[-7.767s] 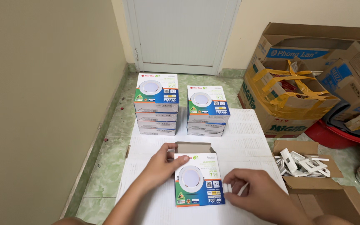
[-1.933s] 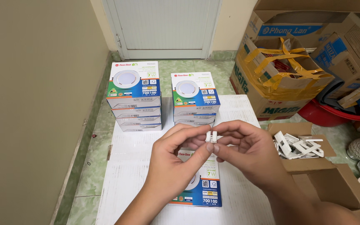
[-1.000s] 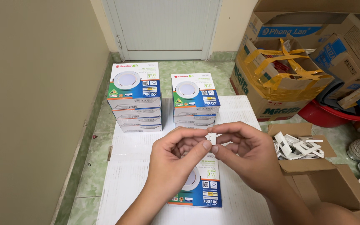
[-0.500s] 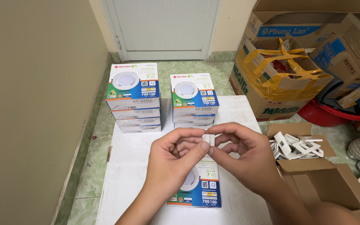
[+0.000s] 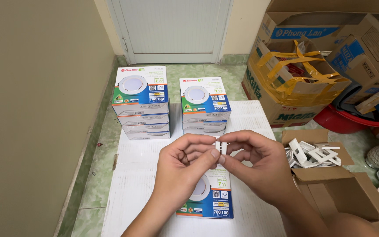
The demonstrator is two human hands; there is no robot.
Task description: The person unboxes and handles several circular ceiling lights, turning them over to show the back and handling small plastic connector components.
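We look down on two stacks of flat white-and-blue lamp boxes (image 5: 141,103) (image 5: 204,107) at the far end of a white sheet (image 5: 130,175), one more lamp box (image 5: 209,197) lying beneath our hands. An open carton of white plastic clips (image 5: 314,152) sits right, tape-strapped cardboard boxes (image 5: 292,83) beyond. Our left hand (image 5: 183,169) and right hand (image 5: 257,164), fingers curled, pinch one small white clip (image 5: 220,146) between them above the near box, long axis upright. Since half a second ago, the hands have hardly shifted.
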